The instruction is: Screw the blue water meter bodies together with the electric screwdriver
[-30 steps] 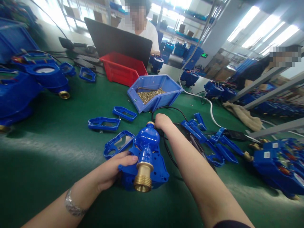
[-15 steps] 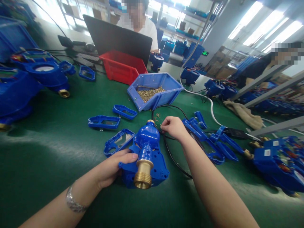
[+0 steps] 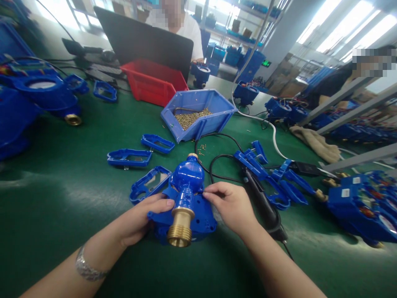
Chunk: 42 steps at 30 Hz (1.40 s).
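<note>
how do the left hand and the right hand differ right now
The left hand holds the blue housing at its left edge, thumb on top; the right hand has its fingertips close together at the right side, anything between them too small to tell.
The left wrist wears a silvery bracelet; the right hand's wrist shows none.
Both are bare and at the same housing.

meter [image 3: 187, 178]: bin [image 3: 215, 120] behind | 3 frames [image 3: 133, 163] near left | tool [image 3: 263, 200] right
</note>
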Each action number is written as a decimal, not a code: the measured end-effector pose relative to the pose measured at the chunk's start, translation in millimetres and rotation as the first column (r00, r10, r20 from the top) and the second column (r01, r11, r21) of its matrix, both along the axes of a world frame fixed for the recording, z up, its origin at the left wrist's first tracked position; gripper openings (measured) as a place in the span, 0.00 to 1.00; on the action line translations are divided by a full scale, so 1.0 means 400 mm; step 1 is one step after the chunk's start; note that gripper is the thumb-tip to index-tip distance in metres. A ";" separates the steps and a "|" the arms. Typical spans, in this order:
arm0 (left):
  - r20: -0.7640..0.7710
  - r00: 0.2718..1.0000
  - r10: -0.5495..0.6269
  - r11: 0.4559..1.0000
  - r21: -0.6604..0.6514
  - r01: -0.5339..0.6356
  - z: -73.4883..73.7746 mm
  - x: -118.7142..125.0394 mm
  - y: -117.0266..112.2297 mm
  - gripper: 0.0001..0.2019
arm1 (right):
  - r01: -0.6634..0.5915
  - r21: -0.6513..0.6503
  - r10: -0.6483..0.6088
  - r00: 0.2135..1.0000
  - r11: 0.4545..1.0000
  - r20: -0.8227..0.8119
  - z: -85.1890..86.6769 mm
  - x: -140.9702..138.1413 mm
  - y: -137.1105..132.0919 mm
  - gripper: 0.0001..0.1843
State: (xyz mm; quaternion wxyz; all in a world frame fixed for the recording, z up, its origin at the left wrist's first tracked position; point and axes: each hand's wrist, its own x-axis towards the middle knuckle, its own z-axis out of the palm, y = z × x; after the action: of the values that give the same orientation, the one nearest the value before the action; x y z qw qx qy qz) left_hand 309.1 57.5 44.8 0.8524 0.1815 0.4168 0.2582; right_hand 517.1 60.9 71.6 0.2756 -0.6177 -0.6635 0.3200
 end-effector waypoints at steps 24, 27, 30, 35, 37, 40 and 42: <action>0.007 1.000 0.025 1.000 0.010 -0.025 0.000 -0.005 -0.005 0.13 | 0.007 -0.122 0.052 0.876 0.992 0.479 -0.113 -0.003 0.350 0.14; 0.004 1.000 0.017 1.000 0.015 -0.017 0.002 -0.005 -0.005 0.13 | 0.003 -0.163 0.063 0.915 0.987 0.398 -0.121 -0.009 0.359 0.13; 0.014 1.000 0.012 0.999 0.031 -0.013 0.001 -0.004 -0.006 0.12 | -0.025 -0.198 0.074 0.967 0.980 0.242 -0.072 0.003 0.306 0.09; 0.046 0.999 -0.015 0.999 0.041 0.013 -0.005 -0.005 -0.006 0.13 | -0.263 -0.289 0.227 0.962 0.921 -0.153 0.044 0.050 0.097 0.08; 0.049 0.999 -0.015 0.999 0.040 0.013 -0.006 -0.006 -0.005 0.12 | -0.369 -0.327 0.281 0.916 0.870 -0.287 0.062 0.065 0.022 0.10; 0.044 0.999 -0.022 0.998 0.053 0.019 -0.006 -0.005 -0.004 0.13 | -0.424 -0.359 0.294 0.884 0.832 -0.363 0.054 0.072 -0.038 0.07; 0.039 0.999 -0.021 0.998 0.060 0.019 -0.004 -0.003 -0.002 0.13 | -0.403 -0.366 0.290 0.900 0.839 -0.325 0.042 0.068 -0.051 0.06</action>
State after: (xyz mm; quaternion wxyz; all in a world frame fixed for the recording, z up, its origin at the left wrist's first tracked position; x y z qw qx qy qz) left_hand 307.9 56.5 43.1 0.8574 0.2059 0.3899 0.2655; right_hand 544.4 40.6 88.3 0.1547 -0.4844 -0.6378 0.5785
